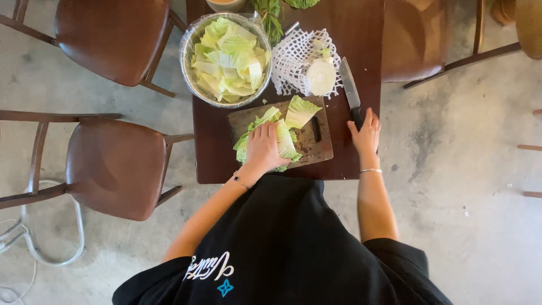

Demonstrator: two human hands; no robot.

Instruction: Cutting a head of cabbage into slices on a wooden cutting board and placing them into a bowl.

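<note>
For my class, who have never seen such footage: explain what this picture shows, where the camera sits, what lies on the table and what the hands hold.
One camera, worn on a person's head, looks straight down, so you see their own arms. The left hand presses cabbage leaves on a cutting board. The right hand rests on the handle of a knife lying on the dark table. Behind the board stand a metal bowl of cut cabbage and a white net bearing a pale round vegetable. Wooden chairs stand around.

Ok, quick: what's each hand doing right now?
Left hand: open, pressing flat on the cabbage leaves on the cutting board.
Right hand: on the knife handle; grip unclear.
</note>
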